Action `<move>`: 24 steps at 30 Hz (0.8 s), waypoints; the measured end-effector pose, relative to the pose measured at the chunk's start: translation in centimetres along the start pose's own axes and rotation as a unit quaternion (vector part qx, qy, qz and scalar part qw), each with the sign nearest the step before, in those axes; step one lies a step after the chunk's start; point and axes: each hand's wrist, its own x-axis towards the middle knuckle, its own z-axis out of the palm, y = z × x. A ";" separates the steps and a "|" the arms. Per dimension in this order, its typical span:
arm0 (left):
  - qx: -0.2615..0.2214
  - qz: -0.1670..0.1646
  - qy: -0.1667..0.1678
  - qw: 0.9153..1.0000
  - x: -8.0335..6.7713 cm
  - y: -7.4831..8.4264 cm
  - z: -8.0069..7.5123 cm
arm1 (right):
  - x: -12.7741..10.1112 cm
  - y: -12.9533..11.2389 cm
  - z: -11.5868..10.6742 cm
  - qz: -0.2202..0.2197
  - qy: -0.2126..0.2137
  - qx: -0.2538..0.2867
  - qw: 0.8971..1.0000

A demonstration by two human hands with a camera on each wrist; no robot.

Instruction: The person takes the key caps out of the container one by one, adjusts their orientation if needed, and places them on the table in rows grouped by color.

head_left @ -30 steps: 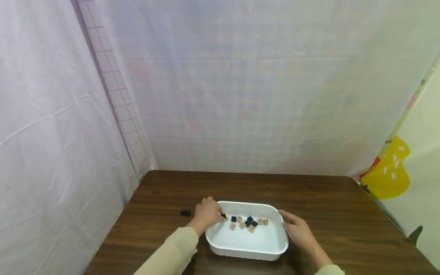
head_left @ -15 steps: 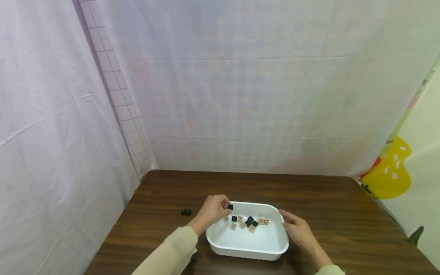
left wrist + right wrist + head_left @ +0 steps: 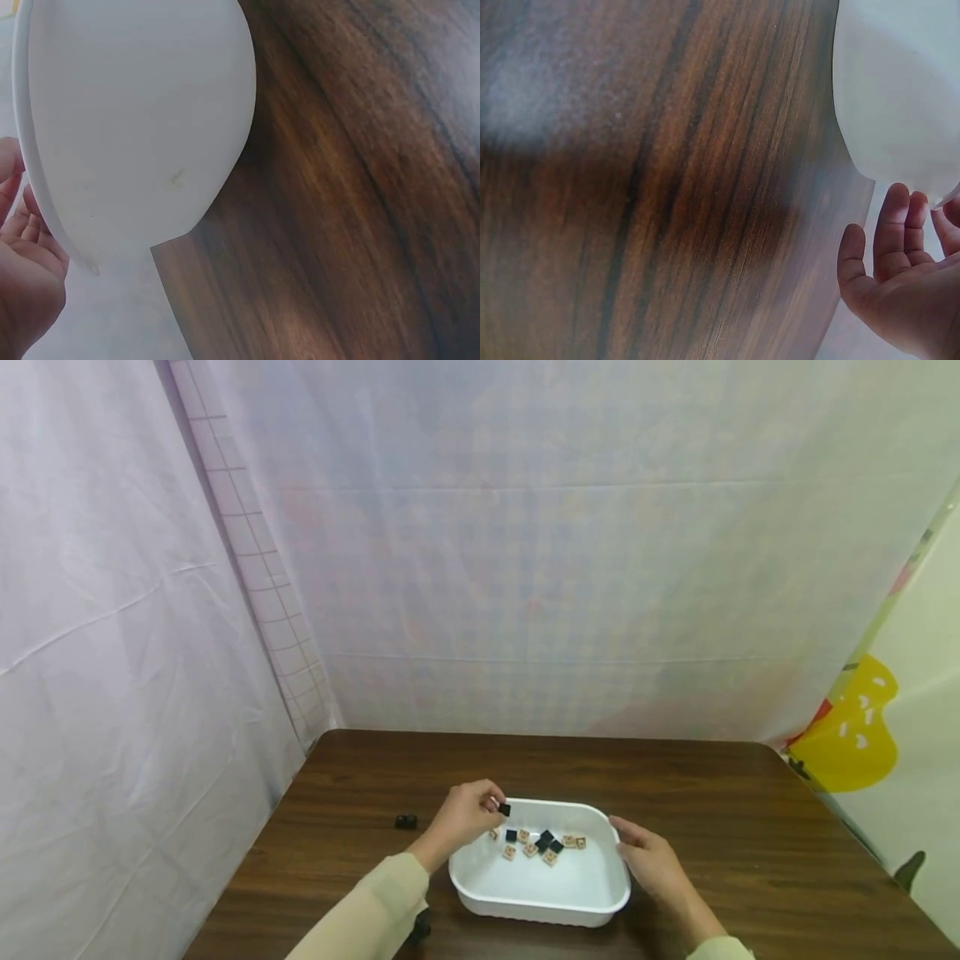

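In the head view a white rectangular tray (image 3: 540, 910) holds several small square tiles; some show a black face, such as one black tile (image 3: 512, 836), and others a tan face with a marking, such as one tan tile (image 3: 550, 857). My left hand (image 3: 467, 817) pinches another black tile (image 3: 505, 810) between thumb and fingers, above the tray's far left part. The left wrist view shows that hand behind the tray rim, its tile hidden. My right hand (image 3: 651, 858) holds the tray's right rim. In the right wrist view its fingers (image 3: 892, 225) reach the outer wall.
The brown wood-grain table (image 3: 360, 777) carries the tray. A small black object (image 3: 406, 821) lies left of the tray, and a dark object (image 3: 421, 927) shows beside the left sleeve. Pale curtains (image 3: 562, 568) hang behind the table and at both sides.
My left hand has lifted the black tile from the tray's left part, moving up and slightly right, and turned its black face into view. My right hand and the tray stay put.
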 end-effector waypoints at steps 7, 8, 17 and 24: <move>-0.024 -0.006 -0.004 1.000 -0.4 -0.1 -0.2 | 0.1 0.1 0.0 -0.003 0.004 -0.003 1.000; -0.030 -0.007 -0.004 1.000 -0.4 -0.2 -0.2 | 0.0 0.1 0.0 -0.003 0.003 -0.001 1.000; -0.037 -0.008 -0.008 0.999 -0.6 -0.6 -1.0 | 0.0 0.1 0.0 0.000 0.003 0.002 1.000; -0.014 0.009 -0.006 1.000 -0.9 -1.9 -2.4 | 0.1 0.1 0.1 0.004 0.004 0.003 1.000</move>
